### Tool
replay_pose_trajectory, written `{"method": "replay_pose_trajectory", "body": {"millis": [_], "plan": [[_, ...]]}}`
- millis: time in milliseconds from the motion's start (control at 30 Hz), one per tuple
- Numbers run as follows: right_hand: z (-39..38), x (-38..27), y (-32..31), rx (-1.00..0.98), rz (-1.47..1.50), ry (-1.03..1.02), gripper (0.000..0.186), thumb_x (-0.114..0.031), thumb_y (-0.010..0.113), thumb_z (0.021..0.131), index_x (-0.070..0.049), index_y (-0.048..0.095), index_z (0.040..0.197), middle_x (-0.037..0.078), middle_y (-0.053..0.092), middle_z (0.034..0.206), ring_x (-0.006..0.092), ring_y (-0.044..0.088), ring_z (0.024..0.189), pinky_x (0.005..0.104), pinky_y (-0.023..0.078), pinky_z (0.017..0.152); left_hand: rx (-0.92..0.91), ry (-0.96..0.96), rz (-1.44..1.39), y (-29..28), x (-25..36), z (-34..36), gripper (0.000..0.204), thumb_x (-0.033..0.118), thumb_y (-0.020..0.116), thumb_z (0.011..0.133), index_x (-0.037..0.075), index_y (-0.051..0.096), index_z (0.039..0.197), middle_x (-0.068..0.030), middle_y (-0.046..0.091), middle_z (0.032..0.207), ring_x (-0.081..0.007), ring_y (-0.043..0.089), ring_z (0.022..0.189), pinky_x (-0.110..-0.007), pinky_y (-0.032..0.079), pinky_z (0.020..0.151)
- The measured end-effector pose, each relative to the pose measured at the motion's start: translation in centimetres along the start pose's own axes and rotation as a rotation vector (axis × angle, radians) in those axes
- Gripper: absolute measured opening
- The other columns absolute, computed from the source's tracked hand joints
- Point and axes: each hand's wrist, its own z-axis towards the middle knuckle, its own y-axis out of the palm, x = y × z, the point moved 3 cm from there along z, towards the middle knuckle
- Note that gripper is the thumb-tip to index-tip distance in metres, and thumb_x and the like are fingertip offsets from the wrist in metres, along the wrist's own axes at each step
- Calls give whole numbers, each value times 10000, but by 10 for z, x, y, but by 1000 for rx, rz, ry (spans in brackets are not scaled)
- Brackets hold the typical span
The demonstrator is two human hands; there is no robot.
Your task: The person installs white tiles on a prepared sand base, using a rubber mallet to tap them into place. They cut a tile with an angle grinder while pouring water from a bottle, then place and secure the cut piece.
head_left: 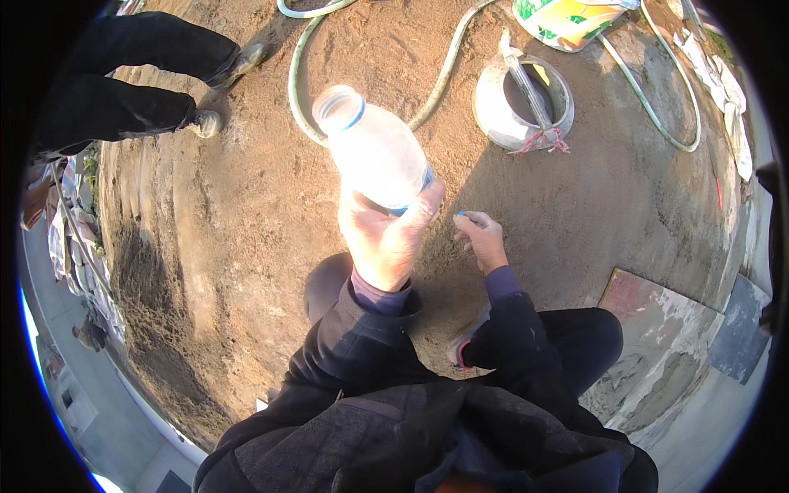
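so the left hand [382, 246] has its grip wrapped round the lower end of a cloudy see-through bottle [378, 160], thumb on the 3 o'clock side. bottle's just off 12 o'clock from the middle of the view, held up over the dirt [246, 287] and tilted so its open-looking mouth aims at 11. there's a blue ring round the neck. right hand [486, 242] is close by at 3 o'clock, grip pinching a little blue bit [463, 214] at the fingertips, too small to tell what it is. over at 1 to 2 o'clock sits a round whitish pot [491, 107] with a stick [528, 89] across its opening and pink string [538, 142] tied near its rim. past that, a colourful bucket [567, 23]. a pale hose [294, 78] loops behind the bottle, and another person's legs [140, 107] are at 10.
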Motion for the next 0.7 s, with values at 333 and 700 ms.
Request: {"method": "replay_pose_trajectory", "body": {"millis": [333, 700], "plan": [[-244, -381, 24, -240, -470, -632, 323, -141, 828, 874, 26, 726, 1131, 63, 742, 1038, 106, 677, 838, 272, 542, 717, -100, 43, 468, 10, 102, -60, 784, 73, 864, 757, -29, 504, 1446, -178, 647, 1231, -301, 668, 1144, -382, 523, 1019], [-574, -607, 133, -688, -1137, -1121, 323, -67, 808, 855, -14, 705, 1157, 144, 679, 1088, 327, 693, 920, 401, 563, 809, -254, 231, 700, -19, 447, -137, 755, 54, 827, 689, -17, 555, 1390, -217, 646, 1179, -401, 670, 1078, -436, 554, 943]]}}
